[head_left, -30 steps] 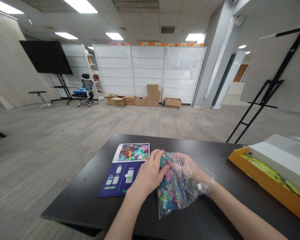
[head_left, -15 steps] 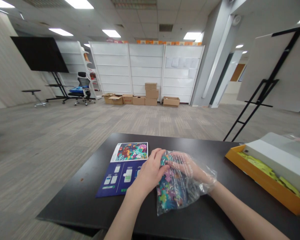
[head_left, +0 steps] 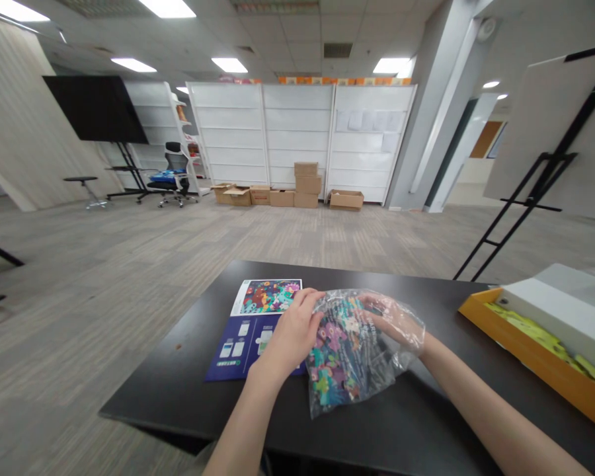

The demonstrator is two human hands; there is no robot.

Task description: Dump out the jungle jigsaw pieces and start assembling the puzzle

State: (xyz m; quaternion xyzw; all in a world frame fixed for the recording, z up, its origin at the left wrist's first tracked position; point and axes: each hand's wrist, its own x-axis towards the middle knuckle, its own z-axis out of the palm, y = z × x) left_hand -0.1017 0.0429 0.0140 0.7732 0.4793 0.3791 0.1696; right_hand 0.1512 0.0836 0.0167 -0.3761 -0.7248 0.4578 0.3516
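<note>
A clear plastic bag (head_left: 350, 387) with colourful puzzle pieces (head_left: 333, 363) inside lies over the black table. My left hand (head_left: 295, 324) pinches the bag's left upper edge between thumb and fingers. My right hand (head_left: 389, 317) is inside the bag, reaching in from its right side, with the film around the wrist. Its fingertips are at the pieces and partly hidden by them and by the shiny plastic. Under and beside my left forearm lies a printed sheet (head_left: 233, 350) with a colourful picture at its top.
The black table (head_left: 178, 383) also bears an orange box (head_left: 540, 360) with yellow-green pieces at the right. Beyond it stand an easel (head_left: 520, 205), cardboard boxes (head_left: 307, 185), a chair (head_left: 173, 175) and a dark screen (head_left: 96, 109).
The view has shifted slightly left. The right hand's fingers have spread more inside the bag, and the bag's upper part has opened out wider. The left hand still grips its edge.
</note>
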